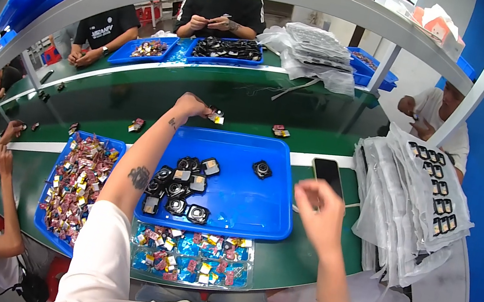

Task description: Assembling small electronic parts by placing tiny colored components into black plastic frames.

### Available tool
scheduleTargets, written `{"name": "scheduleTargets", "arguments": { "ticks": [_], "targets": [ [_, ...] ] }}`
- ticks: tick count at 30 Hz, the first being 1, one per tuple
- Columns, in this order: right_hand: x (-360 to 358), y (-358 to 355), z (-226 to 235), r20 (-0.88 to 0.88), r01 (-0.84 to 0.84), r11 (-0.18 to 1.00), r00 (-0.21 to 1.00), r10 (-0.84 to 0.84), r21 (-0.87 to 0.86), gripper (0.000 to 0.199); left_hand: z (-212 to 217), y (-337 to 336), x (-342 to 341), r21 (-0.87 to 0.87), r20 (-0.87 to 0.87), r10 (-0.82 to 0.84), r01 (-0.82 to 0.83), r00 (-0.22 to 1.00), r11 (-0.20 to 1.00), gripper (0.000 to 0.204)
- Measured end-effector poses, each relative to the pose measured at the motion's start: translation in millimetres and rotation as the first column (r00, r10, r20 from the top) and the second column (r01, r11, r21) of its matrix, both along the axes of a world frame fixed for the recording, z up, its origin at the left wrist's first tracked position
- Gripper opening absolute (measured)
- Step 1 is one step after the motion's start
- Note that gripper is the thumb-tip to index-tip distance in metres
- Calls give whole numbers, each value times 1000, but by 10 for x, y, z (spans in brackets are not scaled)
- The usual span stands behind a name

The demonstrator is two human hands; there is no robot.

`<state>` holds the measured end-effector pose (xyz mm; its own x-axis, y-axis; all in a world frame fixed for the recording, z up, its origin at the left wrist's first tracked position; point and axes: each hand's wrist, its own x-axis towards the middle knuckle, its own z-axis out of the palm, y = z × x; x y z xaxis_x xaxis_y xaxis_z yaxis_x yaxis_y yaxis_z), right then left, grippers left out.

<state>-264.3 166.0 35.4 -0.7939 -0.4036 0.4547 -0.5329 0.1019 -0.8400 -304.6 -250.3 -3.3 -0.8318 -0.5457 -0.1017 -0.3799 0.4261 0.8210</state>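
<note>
My left hand [193,105] reaches past the far edge of the blue tray [239,202], over the green bench. Its fingers are closed on a small black part with a yellow-and-white piece [216,116]. My right hand [321,205] hangs off the tray's right edge, beside the phone [329,176]. Its fingers are loosely curled and apart, and I see nothing in them. Several black round-centred housings [179,188] cluster at the tray's left side, some with tan squares. A single black housing [262,169] lies apart at the upper right of the tray.
A blue bin of pink-and-yellow parts [80,187] stands left; a clear divided tray of them [190,258] lies nearest me. Clear trays [402,198] are stacked right. Loose parts [281,131] lie on the green bench [251,98]. Co-workers sit opposite and at both sides.
</note>
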Motion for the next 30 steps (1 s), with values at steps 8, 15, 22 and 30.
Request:
{"name": "scheduleTargets", "arguments": {
  "ticks": [8,15,22,30],
  "targets": [
    [-1715,-1023,-201,-168,209,655,978,-125,726,66,22,320,-291,221,84,-120,99,989,970,14],
    [-1973,-1466,-369,-188,170,573,982,-28,802,57,33,218,-144,102,144,-127,113,981,988,27],
    [-2197,-920,-220,-185,302,493,944,-273,816,54,210,16,254,-33,-27,-41,40,999,999,28],
    [-2395,-232,-405,-192,367,519,913,-360,772,72,709,250,1077,-211,-223,-26,-22,974,977,25]
  ]
}}
